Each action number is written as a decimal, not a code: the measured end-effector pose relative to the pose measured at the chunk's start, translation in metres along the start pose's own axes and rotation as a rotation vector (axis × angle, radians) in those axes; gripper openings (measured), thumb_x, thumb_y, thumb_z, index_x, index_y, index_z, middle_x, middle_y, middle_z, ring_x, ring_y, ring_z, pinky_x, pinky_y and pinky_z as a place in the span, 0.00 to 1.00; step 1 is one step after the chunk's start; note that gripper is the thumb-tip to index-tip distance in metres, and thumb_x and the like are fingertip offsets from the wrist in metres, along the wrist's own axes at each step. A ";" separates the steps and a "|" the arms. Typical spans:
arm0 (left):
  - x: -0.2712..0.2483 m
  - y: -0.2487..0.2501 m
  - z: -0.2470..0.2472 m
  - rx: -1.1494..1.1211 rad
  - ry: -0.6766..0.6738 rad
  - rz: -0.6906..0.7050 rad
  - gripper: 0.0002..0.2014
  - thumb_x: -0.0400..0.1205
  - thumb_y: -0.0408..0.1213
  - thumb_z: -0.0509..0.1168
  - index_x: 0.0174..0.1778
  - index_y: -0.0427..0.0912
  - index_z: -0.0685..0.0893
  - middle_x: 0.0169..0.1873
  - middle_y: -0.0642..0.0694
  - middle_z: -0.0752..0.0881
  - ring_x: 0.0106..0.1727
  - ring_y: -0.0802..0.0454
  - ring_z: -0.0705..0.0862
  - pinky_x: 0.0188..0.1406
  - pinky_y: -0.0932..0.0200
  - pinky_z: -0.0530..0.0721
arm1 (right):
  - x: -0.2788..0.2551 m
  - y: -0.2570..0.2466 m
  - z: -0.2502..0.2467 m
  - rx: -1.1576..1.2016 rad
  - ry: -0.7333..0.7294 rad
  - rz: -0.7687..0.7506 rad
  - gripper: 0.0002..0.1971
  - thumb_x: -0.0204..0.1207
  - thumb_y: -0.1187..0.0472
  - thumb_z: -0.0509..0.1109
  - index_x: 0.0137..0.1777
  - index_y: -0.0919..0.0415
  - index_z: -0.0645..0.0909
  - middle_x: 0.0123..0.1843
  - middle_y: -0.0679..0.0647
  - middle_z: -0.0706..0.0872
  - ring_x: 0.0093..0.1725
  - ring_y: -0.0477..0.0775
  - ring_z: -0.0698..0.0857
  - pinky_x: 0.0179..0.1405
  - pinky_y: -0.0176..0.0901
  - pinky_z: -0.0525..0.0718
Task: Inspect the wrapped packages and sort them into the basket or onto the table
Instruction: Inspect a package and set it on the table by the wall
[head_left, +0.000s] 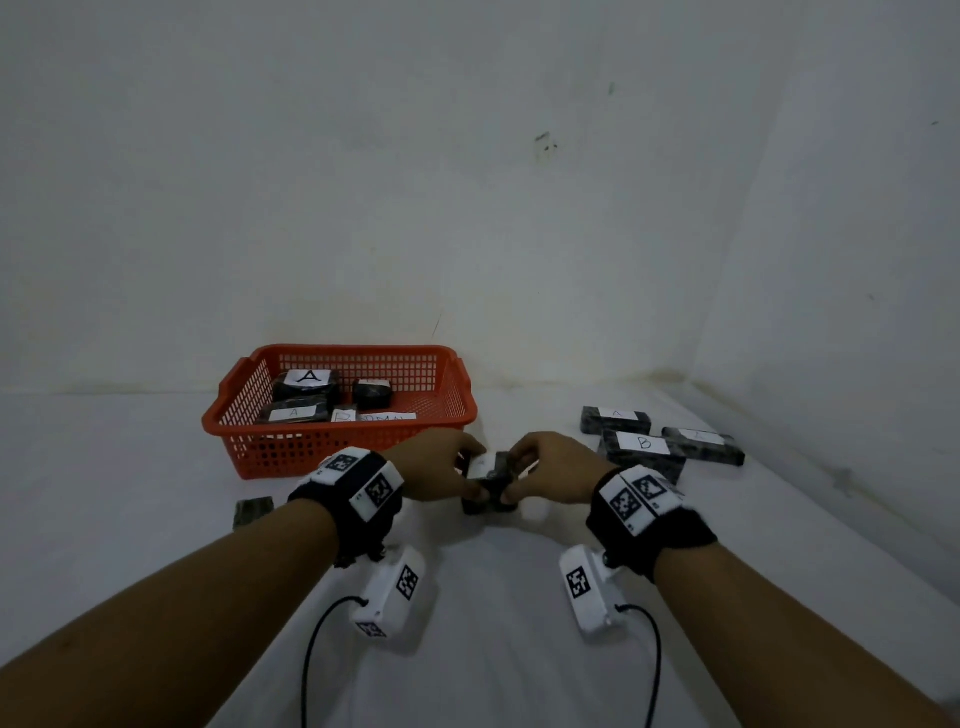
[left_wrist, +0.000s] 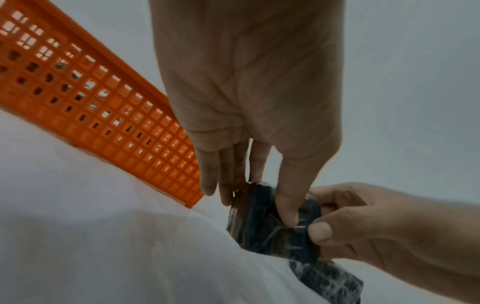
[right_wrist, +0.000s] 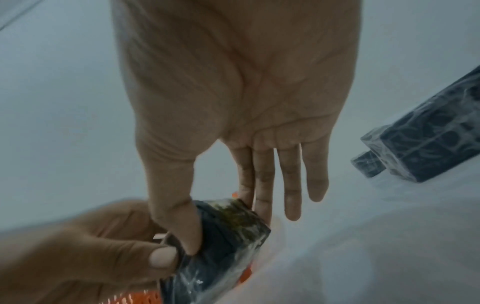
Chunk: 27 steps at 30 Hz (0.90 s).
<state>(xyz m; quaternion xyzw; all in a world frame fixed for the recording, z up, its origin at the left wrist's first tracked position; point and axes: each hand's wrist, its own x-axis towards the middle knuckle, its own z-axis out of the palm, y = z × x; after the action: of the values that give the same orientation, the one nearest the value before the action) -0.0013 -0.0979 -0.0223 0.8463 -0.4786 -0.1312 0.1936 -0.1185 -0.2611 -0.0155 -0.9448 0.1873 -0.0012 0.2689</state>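
Note:
A small dark wrapped package (head_left: 492, 480) with a white label is held just above the white table, in front of the orange basket (head_left: 311, 449). My left hand (head_left: 470, 475) pinches its left end, thumb on the near face (left_wrist: 285, 207). My right hand (head_left: 513, 479) pinches the right end; its thumb (right_wrist: 179, 226) presses the plastic wrap. In the wrist views the package (left_wrist: 270, 234) (right_wrist: 231, 236) shows shiny film over a dark marbled pattern. The label's letter is hidden by my fingers.
The basket's mesh wall (left_wrist: 103, 107) stands close on the left; inside lie several labelled packages, one marked A (head_left: 307, 383). Three packages lie on the table at right, one marked B (head_left: 643, 451) (right_wrist: 431, 139). A small dark package (head_left: 253, 512) lies at left.

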 end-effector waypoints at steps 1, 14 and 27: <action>-0.002 -0.003 -0.002 -0.088 0.014 -0.002 0.30 0.78 0.47 0.78 0.76 0.44 0.82 0.66 0.47 0.89 0.64 0.51 0.88 0.70 0.50 0.85 | 0.000 0.003 -0.003 0.061 0.011 -0.017 0.30 0.67 0.51 0.87 0.68 0.55 0.84 0.63 0.52 0.90 0.61 0.54 0.89 0.65 0.51 0.87; -0.072 -0.013 -0.012 -0.992 0.356 0.101 0.18 0.85 0.41 0.70 0.71 0.40 0.85 0.63 0.40 0.91 0.65 0.43 0.90 0.70 0.41 0.86 | -0.019 -0.044 0.013 0.913 0.044 -0.269 0.13 0.86 0.61 0.71 0.65 0.67 0.88 0.61 0.67 0.92 0.60 0.61 0.91 0.68 0.55 0.87; -0.107 -0.050 -0.031 -0.906 0.483 -0.014 0.14 0.86 0.38 0.68 0.67 0.47 0.88 0.59 0.48 0.93 0.61 0.51 0.92 0.70 0.44 0.86 | 0.009 -0.092 0.049 1.024 -0.097 -0.328 0.16 0.82 0.58 0.75 0.65 0.67 0.89 0.60 0.63 0.94 0.62 0.62 0.93 0.67 0.50 0.90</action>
<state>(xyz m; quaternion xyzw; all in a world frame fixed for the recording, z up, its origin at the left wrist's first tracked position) -0.0047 0.0243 -0.0134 0.6869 -0.3098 -0.1275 0.6449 -0.0725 -0.1671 -0.0120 -0.7085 0.0000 -0.0905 0.6999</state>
